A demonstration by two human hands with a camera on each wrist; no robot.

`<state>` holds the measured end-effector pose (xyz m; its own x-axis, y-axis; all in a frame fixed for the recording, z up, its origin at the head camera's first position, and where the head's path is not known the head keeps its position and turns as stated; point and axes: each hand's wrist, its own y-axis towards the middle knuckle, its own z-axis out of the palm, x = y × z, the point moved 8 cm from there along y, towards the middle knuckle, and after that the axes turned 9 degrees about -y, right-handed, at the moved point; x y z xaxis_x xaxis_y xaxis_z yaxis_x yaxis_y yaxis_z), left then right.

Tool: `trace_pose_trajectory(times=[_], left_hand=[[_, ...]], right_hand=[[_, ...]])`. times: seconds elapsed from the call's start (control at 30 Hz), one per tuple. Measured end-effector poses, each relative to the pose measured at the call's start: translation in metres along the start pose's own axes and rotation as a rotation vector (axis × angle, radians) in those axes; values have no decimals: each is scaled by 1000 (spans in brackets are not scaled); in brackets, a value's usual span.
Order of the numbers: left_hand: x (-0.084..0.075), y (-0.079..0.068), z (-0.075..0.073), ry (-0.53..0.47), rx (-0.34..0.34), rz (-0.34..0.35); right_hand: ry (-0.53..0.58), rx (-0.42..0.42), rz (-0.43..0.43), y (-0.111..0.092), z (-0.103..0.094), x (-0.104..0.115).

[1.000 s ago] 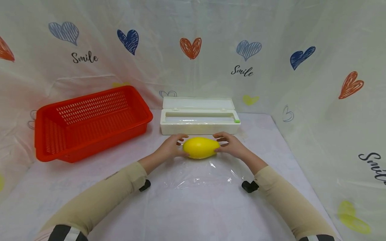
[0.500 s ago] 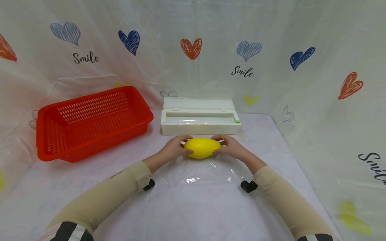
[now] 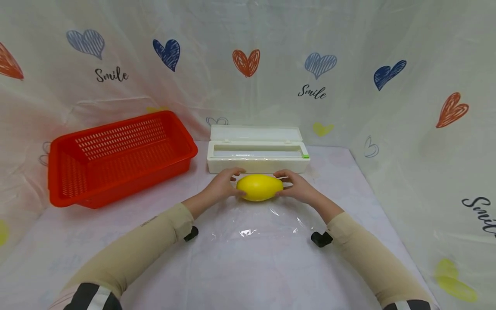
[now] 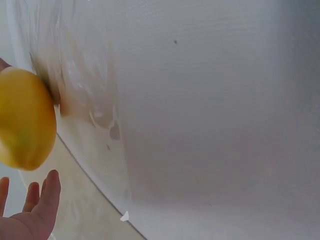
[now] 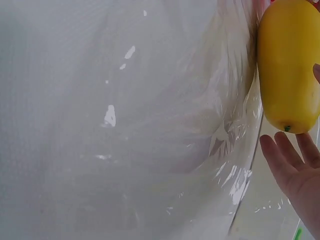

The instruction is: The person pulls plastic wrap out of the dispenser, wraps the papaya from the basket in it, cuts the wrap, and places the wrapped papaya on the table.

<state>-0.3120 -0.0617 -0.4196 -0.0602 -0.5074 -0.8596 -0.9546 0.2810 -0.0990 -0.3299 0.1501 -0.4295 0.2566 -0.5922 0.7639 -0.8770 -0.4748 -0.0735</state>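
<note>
A smooth yellow oval fruit (image 3: 259, 187) lies at the far end of a clear sheet of plastic wrap (image 3: 252, 230), just in front of a white wrap dispenser (image 3: 257, 165). At its left end my left hand (image 3: 224, 186) has fingers spread, the thumb overlapping the fruit in the head view. A gap shows between those fingers (image 4: 50, 192) and the fruit in the left wrist view. My right hand (image 3: 297, 187) is at the other end, fingers extended and loosely bent. In the right wrist view its fingertips (image 5: 267, 142) are right by the end with a small green spot.
A red perforated basket (image 3: 120, 189) stands at the left back. The dispenser's lid (image 3: 255, 133) is raised, and a green piece (image 3: 305, 156) sits at its right end. Behind hangs a white curtain (image 3: 279, 26) printed with hearts.
Half a second ago both hands gripped the fruit closely; now their fingers have loosened and spread from its ends. The fruit has shifted slightly away, toward the dispenser.
</note>
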Motion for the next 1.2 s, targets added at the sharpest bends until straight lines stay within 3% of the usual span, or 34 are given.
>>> trace_pose_trajectory(times=[0.3, 0.5, 0.6, 0.8, 1.1, 1.2], left_hand=[[0, -16, -6, -6, 25, 19], [5, -37, -9, 12, 26, -2], [9, -49, -7, 41, 46, -19], [11, -72, 10, 144, 190, 51], [11, -101, 33, 285, 443, 294], [14, -104, 36, 315, 488, 306]], right_hand=[[-26, 3, -29, -17, -8, 2], [-80, -17, -24, -39, -16, -2], [-116, 17, -27, -49, -14, -6], [-168, 127, -77, -71, -6, -14], [-242, 270, -94, -92, 5, -29], [-288, 300, -89, -95, 9, -33]])
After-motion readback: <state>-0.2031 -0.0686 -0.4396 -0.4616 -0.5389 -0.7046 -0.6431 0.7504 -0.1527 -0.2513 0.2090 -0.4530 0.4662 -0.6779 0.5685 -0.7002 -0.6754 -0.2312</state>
